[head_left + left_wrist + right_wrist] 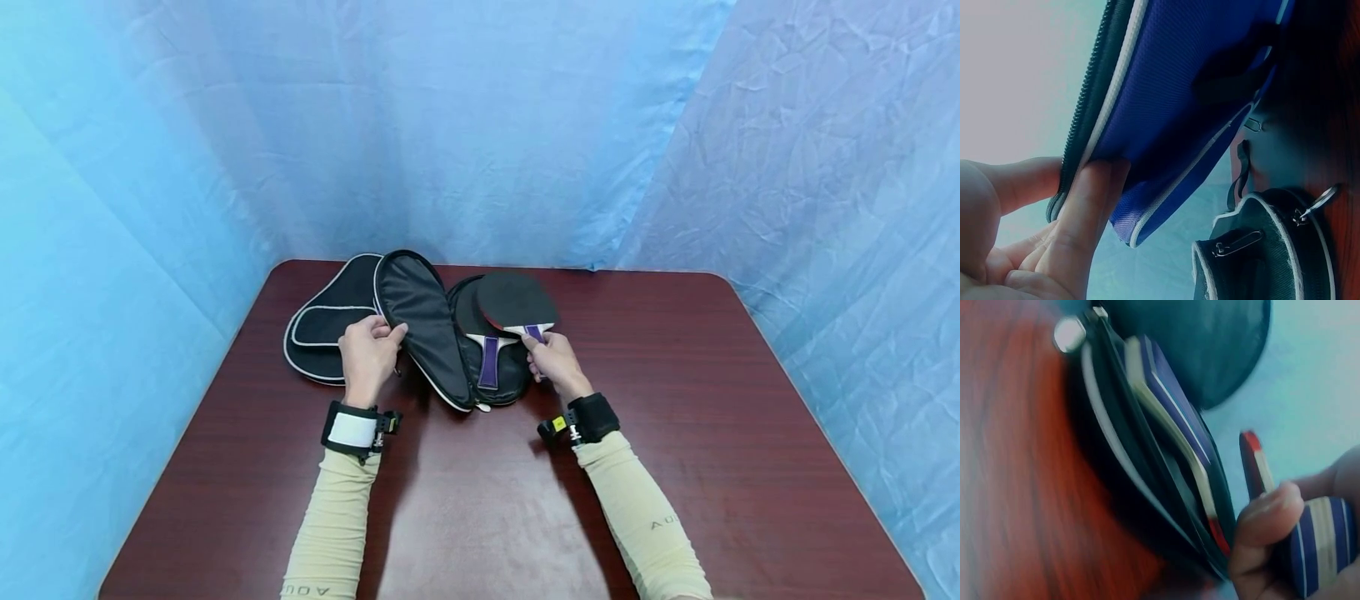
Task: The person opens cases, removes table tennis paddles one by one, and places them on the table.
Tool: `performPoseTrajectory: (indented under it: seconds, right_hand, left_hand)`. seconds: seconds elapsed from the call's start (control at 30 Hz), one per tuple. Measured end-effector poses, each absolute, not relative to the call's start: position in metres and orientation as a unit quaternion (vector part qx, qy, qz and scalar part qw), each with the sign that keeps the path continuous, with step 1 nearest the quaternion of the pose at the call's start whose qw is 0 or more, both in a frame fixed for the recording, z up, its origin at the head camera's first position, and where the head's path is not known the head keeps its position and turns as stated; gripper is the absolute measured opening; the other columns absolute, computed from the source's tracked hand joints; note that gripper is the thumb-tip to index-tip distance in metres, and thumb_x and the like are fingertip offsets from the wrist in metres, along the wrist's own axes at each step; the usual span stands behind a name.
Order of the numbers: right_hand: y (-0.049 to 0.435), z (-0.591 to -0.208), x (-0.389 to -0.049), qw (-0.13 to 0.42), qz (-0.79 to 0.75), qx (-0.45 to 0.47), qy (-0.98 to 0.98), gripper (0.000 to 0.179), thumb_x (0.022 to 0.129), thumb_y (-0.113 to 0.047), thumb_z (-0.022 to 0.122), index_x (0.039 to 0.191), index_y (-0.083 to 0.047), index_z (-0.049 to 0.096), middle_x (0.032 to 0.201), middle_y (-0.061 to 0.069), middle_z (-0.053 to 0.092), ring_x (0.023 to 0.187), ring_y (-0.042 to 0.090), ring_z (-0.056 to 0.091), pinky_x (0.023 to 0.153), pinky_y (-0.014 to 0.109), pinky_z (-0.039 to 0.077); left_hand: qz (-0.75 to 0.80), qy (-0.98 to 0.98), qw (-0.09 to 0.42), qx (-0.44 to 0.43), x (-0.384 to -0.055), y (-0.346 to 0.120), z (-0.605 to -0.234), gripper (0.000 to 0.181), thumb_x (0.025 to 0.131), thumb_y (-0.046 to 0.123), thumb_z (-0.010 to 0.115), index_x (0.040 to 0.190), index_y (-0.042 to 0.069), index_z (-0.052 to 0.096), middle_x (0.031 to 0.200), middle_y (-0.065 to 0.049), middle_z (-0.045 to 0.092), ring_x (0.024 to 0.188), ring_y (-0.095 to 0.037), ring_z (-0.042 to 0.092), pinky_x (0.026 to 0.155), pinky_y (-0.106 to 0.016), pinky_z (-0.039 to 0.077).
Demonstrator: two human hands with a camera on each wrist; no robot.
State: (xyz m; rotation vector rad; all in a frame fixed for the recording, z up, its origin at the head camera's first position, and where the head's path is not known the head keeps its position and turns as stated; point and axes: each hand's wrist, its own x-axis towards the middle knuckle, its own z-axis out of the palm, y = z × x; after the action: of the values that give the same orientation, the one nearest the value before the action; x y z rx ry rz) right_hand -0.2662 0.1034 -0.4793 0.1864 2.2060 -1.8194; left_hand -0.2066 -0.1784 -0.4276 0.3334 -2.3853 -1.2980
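My left hand [370, 354] pinches the edge of the raised flap [423, 325] of an unzipped black paddle case; its outer cloth looks blue in the left wrist view, beside the zipper teeth [1079, 119]. In the case's other half lies a table tennis paddle [489, 362] with a purple and white handle. My right hand [555, 365] grips a second paddle [516, 300] by its purple-striped handle [1322, 544]. That paddle's black face is up and overlaps the first one's blade from above. Whether the two blades touch, I cannot tell.
Another black case [322, 346] with white piping lies at the left, partly behind the raised flap; its zipper pulls [1238, 244] show in the left wrist view. The dark red table [675, 375] extends to the right. Blue cloth [480, 125] hangs around its back and sides.
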Motion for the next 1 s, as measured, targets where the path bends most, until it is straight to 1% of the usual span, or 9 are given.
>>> performPoseTrajectory:
  seconds: [0.13,0.23,0.4,0.5,0.63,0.77,1.0]
  right_hand:
    - [0.127,-0.473,-0.270,0.133,-0.640,0.062,0.754,0.032,0.104,-0.027,0.051,0.114,0.003,0.048,0.072,0.003,0.048,0.048,0.009,0.043,0.043,0.022,0.039]
    - [0.148,-0.472,-0.272,0.121,-0.636,0.070,0.759,0.036,0.104,-0.029,0.050,0.117,0.005,0.046,0.074,0.004,0.048,0.049,0.009,0.044,0.044,0.021,0.039]
    - [0.183,-0.475,-0.273,0.113,-0.615,0.087,0.776,0.047,0.105,-0.032,0.047,0.128,0.009,0.043,0.081,0.006,0.050,0.054,0.009,0.046,0.047,0.022,0.042]
    - [0.200,-0.479,-0.272,0.107,-0.606,0.097,0.782,0.048,0.105,-0.033,0.046,0.129,0.009,0.042,0.084,0.008,0.050,0.056,0.009,0.047,0.049,0.022,0.044]
    - [0.216,-0.483,-0.273,0.097,-0.603,0.110,0.784,0.047,0.105,-0.033,0.046,0.127,0.009,0.043,0.085,0.009,0.050,0.056,0.008,0.047,0.049,0.022,0.045]
    - [0.228,-0.486,-0.275,0.090,-0.604,0.120,0.783,0.047,0.105,-0.032,0.047,0.127,0.009,0.043,0.083,0.007,0.050,0.055,0.008,0.047,0.049,0.021,0.045]
    - [0.254,-0.484,-0.276,0.082,-0.586,0.112,0.799,0.048,0.105,-0.036,0.045,0.124,0.008,0.043,0.082,0.006,0.051,0.057,0.007,0.047,0.051,0.022,0.046]
  left_hand:
    - [-0.454,-0.858,0.213,0.110,-0.207,-0.180,-0.428,0.024,0.089,0.020,0.075,0.101,-0.001,0.074,0.090,-0.016,0.076,0.078,-0.030,0.074,0.082,-0.044,0.056]
    - [-0.450,-0.860,0.215,0.110,-0.207,-0.181,-0.428,0.020,0.089,0.021,0.074,0.090,0.001,0.072,0.086,-0.015,0.076,0.077,-0.029,0.073,0.078,-0.044,0.056]
    - [-0.451,-0.859,0.215,0.115,-0.205,-0.184,-0.427,0.020,0.089,0.021,0.075,0.092,0.001,0.073,0.087,-0.015,0.076,0.083,-0.031,0.072,0.078,-0.044,0.056]
    - [-0.451,-0.858,0.216,0.116,-0.204,-0.185,-0.427,0.019,0.089,0.020,0.075,0.091,0.002,0.073,0.088,-0.015,0.076,0.084,-0.031,0.072,0.078,-0.044,0.056]
    - [-0.447,-0.860,0.218,0.117,-0.204,-0.187,-0.427,0.017,0.089,0.019,0.075,0.085,0.002,0.071,0.086,-0.015,0.076,0.080,-0.030,0.072,0.075,-0.043,0.056]
    - [-0.448,-0.859,0.220,0.116,-0.204,-0.189,-0.427,0.017,0.089,0.019,0.075,0.088,0.002,0.072,0.087,-0.015,0.076,0.077,-0.030,0.073,0.075,-0.043,0.056]
    - [-0.460,-0.855,0.208,0.117,-0.204,-0.191,-0.428,0.026,0.090,0.021,0.074,0.106,0.000,0.074,0.093,-0.017,0.076,0.076,-0.030,0.074,0.078,-0.044,0.057]
